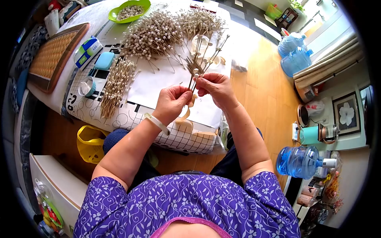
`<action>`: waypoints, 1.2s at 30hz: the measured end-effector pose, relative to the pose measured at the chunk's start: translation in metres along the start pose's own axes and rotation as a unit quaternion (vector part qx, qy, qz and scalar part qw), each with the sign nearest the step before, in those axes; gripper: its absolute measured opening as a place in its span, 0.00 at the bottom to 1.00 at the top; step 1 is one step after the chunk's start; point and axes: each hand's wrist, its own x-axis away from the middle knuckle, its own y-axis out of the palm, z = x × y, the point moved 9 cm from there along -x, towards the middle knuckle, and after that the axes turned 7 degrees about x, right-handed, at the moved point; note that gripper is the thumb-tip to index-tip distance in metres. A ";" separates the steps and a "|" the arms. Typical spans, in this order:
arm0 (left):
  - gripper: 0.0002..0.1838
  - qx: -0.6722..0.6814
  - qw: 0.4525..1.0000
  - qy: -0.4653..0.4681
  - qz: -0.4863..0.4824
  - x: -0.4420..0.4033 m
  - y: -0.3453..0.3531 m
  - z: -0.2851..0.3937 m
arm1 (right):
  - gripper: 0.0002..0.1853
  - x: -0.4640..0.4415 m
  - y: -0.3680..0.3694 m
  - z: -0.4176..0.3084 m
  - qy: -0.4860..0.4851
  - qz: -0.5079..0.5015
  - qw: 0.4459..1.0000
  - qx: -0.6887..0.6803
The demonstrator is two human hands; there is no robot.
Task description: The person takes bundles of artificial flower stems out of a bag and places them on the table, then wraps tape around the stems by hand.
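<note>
At the left of the table, we see a bundle of pale-headed stalks [117,89] lying roughly side by side, so we judge this portion already gathered. At the upper left, a green bowl [147,4] holds loose pale heads [130,12]; we cannot tell whether these are finished with or still to be used.

Further right, at the upper centre, a large heap of dried stalks [152,33] spreads over the table, with its ends pointing several ways. Much seems to be left here.

Near the centre, our left hand [172,104] is closed, thumb against fingers, around the lower part of some thin dark stems [191,84]. These stand up between our two hands and fan out toward the upper right. Just right of them, our right hand [216,88] pinches them with thumb and fingertips beside a small pale head [195,71]. With only a few stems between our fingers, we judge this piece to be partway along.

Above our hands, right of the large heap, a second heap [202,22] of stalks lies untouched, so that share also appears left.
</note>
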 end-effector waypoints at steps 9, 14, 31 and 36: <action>0.05 -0.007 1.000 -0.002 0.005 -0.001 -0.002 -0.002 | 0.05 -0.004 0.009 -0.005 -0.027 -0.047 0.997 0.046; 0.06 -0.019 1.000 -0.006 0.010 -0.001 -0.004 -0.004 | 0.06 -0.006 0.008 -0.003 -0.025 -0.052 0.996 0.070; 0.05 -0.057 0.998 -0.004 0.015 -0.001 -0.015 0.007 | 0.09 -0.009 0.018 0.006 0.005 -0.016 1.000 0.017; 0.05 -0.035 0.997 0.011 0.073 0.000 -0.030 0.026 | 0.09 -0.011 0.014 0.001 -0.002 -0.028 0.997 0.076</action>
